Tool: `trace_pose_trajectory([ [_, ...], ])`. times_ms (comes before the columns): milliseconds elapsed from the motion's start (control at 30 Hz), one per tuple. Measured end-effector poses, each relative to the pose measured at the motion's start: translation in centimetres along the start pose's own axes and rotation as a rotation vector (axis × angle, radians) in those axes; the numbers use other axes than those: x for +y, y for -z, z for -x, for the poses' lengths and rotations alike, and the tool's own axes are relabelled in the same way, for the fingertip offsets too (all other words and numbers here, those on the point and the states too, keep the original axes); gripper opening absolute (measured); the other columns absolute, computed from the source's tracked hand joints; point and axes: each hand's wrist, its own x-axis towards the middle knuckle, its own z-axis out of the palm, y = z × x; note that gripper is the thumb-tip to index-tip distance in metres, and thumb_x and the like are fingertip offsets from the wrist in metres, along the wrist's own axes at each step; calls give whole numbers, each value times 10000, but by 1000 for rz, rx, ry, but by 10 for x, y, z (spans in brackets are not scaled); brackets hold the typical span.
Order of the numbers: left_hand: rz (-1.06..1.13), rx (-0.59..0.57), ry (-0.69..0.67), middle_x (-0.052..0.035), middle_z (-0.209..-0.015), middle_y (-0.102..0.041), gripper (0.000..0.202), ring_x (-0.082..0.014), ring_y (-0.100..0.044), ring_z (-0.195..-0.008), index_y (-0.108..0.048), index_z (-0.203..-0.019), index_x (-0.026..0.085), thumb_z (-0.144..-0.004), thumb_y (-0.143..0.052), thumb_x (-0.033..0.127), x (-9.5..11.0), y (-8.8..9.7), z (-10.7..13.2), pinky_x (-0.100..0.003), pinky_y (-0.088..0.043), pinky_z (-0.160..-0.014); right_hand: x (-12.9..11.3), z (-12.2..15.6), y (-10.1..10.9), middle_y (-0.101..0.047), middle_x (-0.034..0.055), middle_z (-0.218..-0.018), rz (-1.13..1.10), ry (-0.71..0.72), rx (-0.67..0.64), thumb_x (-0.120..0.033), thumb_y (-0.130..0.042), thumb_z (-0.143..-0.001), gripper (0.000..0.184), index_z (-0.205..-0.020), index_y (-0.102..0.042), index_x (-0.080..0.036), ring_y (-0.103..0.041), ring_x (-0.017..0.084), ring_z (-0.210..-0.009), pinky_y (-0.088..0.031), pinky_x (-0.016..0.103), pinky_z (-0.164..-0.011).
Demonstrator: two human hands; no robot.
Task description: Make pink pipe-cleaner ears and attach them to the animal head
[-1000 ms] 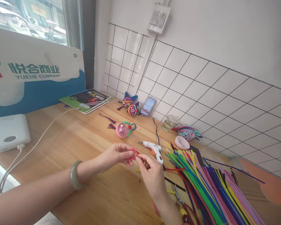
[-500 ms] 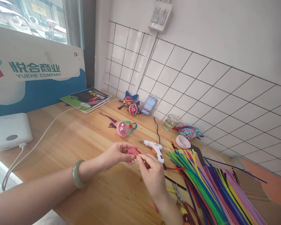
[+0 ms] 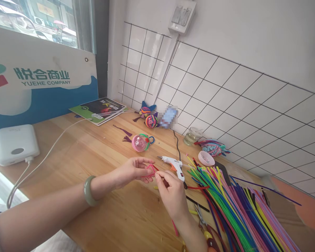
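Note:
Both hands meet over the wooden table [image 3: 99,164] on a bent pink pipe cleaner [image 3: 150,169]. My left hand [image 3: 132,170] pinches its left side, with a green bangle [image 3: 88,190] on that wrist. My right hand [image 3: 170,192] pinches the right end of the same pipe cleaner, its fingers curled. A white hot glue gun [image 3: 173,164] lies just beyond my right hand. A big spread of pipe cleaners in many colours [image 3: 233,206] lies to the right.
A pink ball with coloured loops [image 3: 140,142], purple tassels [image 3: 124,134], two woven figures [image 3: 148,117], a glass jar [image 3: 191,136], a pink lid [image 3: 206,158] and a booklet [image 3: 99,110] sit farther back. A white power bank [image 3: 15,144] with cable lies left. Pliers [image 3: 207,234] lie near my right forearm.
The hands have stayed together on the pink pipe cleaner, with small finger shifts bending it. The view has drifted slightly.

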Motion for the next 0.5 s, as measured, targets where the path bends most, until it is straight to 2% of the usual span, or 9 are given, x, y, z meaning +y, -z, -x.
trace_pose_trajectory([
  [100, -68, -26, -22, -64, -800, -645, 458, -137, -598, -656, -544, -1027, 127, -603, -714, 170, -4, 3, -2, -317, -466, -687, -1, 0, 1, -597, 37, -723, 9, 0, -21, -184, -436, -820, 189, -818, -625, -181, -548, 137, -637, -417, 239, -577],
  [267, -124, -45, -8, -54, -792, -646, 445, -134, -598, -649, -550, -1023, 134, -611, -707, 197, -3, 3, -2, -313, -467, -687, -3, 0, 2, -600, 25, -691, -10, -42, -27, -183, -458, -797, 153, -746, -602, -174, -536, 121, -574, -409, 224, -548],
  [500, -269, -124, -2, -40, -739, -637, 244, -115, -572, -647, -617, -853, 122, -662, -664, 267, 0, 1, -1, -239, -451, -629, -5, -1, 3, -616, 23, -690, -96, -121, -43, -225, -466, -797, 153, -735, -599, -180, -541, 131, -586, -413, 232, -555],
])
